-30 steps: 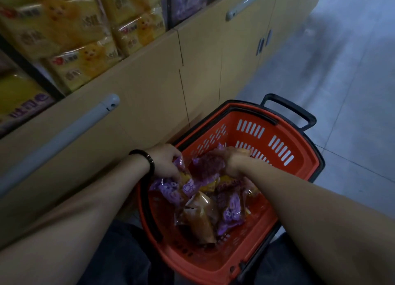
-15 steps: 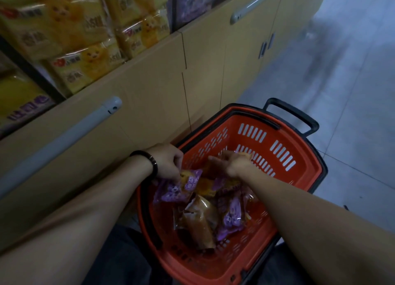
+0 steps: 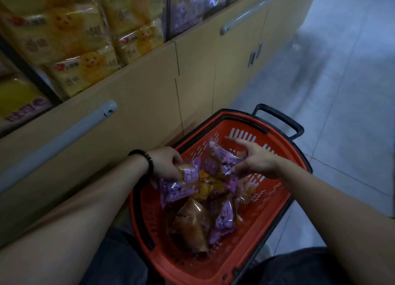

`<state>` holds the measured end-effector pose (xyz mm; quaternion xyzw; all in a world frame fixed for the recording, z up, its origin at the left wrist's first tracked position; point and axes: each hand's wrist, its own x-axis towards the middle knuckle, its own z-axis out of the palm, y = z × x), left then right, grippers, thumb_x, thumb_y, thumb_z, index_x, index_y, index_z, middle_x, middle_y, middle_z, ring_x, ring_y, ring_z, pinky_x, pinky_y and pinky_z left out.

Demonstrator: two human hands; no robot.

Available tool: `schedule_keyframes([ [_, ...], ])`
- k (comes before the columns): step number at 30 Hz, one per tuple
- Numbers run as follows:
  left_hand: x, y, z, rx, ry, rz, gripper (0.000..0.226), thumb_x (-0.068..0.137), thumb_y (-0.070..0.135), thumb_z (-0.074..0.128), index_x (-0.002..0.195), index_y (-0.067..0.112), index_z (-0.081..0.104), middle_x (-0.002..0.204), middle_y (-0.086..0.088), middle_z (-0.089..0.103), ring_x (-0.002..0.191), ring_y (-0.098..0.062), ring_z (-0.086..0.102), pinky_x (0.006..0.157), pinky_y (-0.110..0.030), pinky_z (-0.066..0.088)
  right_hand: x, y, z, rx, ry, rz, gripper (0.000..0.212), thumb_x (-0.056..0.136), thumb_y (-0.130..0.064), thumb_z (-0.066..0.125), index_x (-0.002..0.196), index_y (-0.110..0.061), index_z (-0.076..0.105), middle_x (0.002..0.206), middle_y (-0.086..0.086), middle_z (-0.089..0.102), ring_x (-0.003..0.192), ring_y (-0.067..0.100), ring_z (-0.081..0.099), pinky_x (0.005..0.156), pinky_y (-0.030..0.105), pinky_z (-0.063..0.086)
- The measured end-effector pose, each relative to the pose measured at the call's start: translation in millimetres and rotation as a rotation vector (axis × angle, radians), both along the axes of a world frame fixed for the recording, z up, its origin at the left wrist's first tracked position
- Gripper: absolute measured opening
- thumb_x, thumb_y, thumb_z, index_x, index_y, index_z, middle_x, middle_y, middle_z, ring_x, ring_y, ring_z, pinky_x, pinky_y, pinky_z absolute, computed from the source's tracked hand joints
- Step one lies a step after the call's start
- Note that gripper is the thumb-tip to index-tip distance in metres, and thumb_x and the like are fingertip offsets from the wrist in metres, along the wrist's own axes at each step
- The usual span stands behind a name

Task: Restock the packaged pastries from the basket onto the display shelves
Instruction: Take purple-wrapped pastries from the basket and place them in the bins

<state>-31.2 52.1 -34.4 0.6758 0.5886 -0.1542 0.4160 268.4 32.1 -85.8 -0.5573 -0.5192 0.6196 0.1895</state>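
Low over the basket (image 3: 268, 201), the left hand (image 3: 166, 163) grips a pastry pack (image 3: 181, 188).

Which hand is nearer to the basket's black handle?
Right. The right hand is over the far part of the basket, just short of the black handle; the left hand, gripping a purple packet, is at its left rim, farther away.
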Motion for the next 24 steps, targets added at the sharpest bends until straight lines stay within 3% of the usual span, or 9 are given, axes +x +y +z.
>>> schedule_keyframes([
  [3, -0.9, 2.6, 2.3, 0.02, -0.026, 0.006, 0.023, 0.081, 0.013, 0.077, 0.104, 0.01, 0.073, 0.083, -0.01, 0.073, 0.067, -0.021, 0.068, 0.068, -0.051, 0.065, 9.5, -4.8, 13.2, -0.076, 0.093, 0.001, 0.084, 0.081, 0.021, 0.072, 0.15, -0.022, 0.052, 0.117, 0.032, 0.071, 0.095, 0.044, 0.075, 0.078, 0.051, 0.064],
  [6, -4.2, 3.5, 2.7, 0.03, -0.095, 0.083, 0.026, 0.072, 0.014, 0.074, 0.097, 0.007, 0.075, 0.075, -0.007, 0.071, 0.064, -0.02, 0.065, 0.066, -0.04, 0.061, 18.9, -8.2, 20.6, -0.088, 0.189, -0.028, 0.066, 0.084, 0.022, 0.068, 0.14, -0.012, 0.059, 0.125, 0.03, 0.069, 0.108, 0.045, 0.072, 0.081, 0.051, 0.063],
  [8, -4.4, 2.7, 1.4, 0.031, -0.165, 0.155, 0.027, 0.069, 0.011, 0.072, 0.095, 0.004, 0.073, 0.07, -0.006, 0.067, 0.06, -0.018, 0.062, 0.059, -0.03, 0.054, 22.0, -10.2, 21.7, -0.094, 0.276, -0.062, 0.067, 0.084, 0.022, 0.069, 0.141, -0.01, 0.057, 0.127, 0.031, 0.067, 0.114, 0.048, 0.069, 0.089, 0.058, 0.06],
  [10, -3.2, 2.9, 1.4, 0.03, -0.275, 0.254, 0.021, 0.074, -0.001, 0.07, 0.095, 0.002, 0.07, 0.066, -0.006, 0.065, 0.053, -0.015, 0.06, 0.052, -0.024, 0.05, 19.2, -12.2, 24.9, -0.101, 0.37, -0.132, 0.073, 0.082, 0.024, 0.067, 0.145, -0.011, 0.053, 0.127, 0.032, 0.068, 0.113, 0.049, 0.07, 0.088, 0.057, 0.06],
  [12, -0.4, 4.2, 4.2, 0.006, -0.402, 0.366, 0.019, 0.068, -0.002, 0.069, 0.086, 0.005, 0.067, 0.066, -0.009, 0.065, 0.055, -0.017, 0.061, 0.053, -0.025, 0.052, 10.5, -15.5, 29.4, -0.074, 0.436, -0.181, 0.07, 0.083, 0.027, 0.063, 0.143, -0.009, 0.053, 0.125, 0.032, 0.069, 0.111, 0.047, 0.071, 0.082, 0.051, 0.064],
  [14, 3.3, 4.2, 7.9, -0.006, -0.501, 0.469, 0.016, 0.069, -0.006, 0.066, 0.079, 0.006, 0.063, 0.064, -0.011, 0.063, 0.053, -0.019, 0.061, 0.05, -0.025, 0.051, -0.6, -17.8, 30.6, -0.051, 0.496, -0.233, 0.068, 0.081, 0.026, 0.064, 0.139, -0.006, 0.056, 0.126, 0.033, 0.068, 0.11, 0.046, 0.071, 0.084, 0.053, 0.064],
  [17, 9.6, 1.7, 10.8, -0.007, -0.583, 0.536, 0.022, 0.062, -0.002, 0.062, 0.084, 0.003, 0.063, 0.068, -0.015, 0.062, 0.05, -0.018, 0.059, 0.047, -0.023, 0.049, -15.3, -17.1, 25.4, -0.051, 0.608, -0.306, 0.072, 0.07, 0.02, 0.072, 0.136, -0.005, 0.058, 0.125, 0.032, 0.068, 0.103, 0.043, 0.071, 0.088, 0.057, 0.06],
  [21, 14.9, 0.7, 14.7, -0.08, -0.736, 0.552, 0.028, 0.064, 0.007, 0.072, 0.091, 0.001, 0.068, 0.08, -0.02, 0.065, 0.058, -0.02, 0.062, 0.066, -0.032, 0.051, -40.9, -19.9, 26.9, -0.073, 0.634, -0.337, 0.063, 0.069, 0.022, 0.076, 0.126, -0.003, 0.065, 0.118, 0.026, 0.073, 0.098, 0.038, 0.075, 0.085, 0.047, 0.064],
  [24, 18.2, -1.0, 13.2, -0.195, -0.858, 0.497, 0.056, 0.071, 0.016, 0.085, 0.123, 0.002, 0.069, 0.115, -0.02, 0.076, 0.101, -0.034, 0.075, 0.097, -0.047, 0.057, -57.6, -23.3, 32.4, 0.038, 0.44, -0.329, 0.061, 0.07, 0.02, 0.081, 0.124, -0.001, 0.065, 0.115, 0.021, 0.076, 0.105, 0.039, 0.075, 0.093, 0.052, 0.061],
])
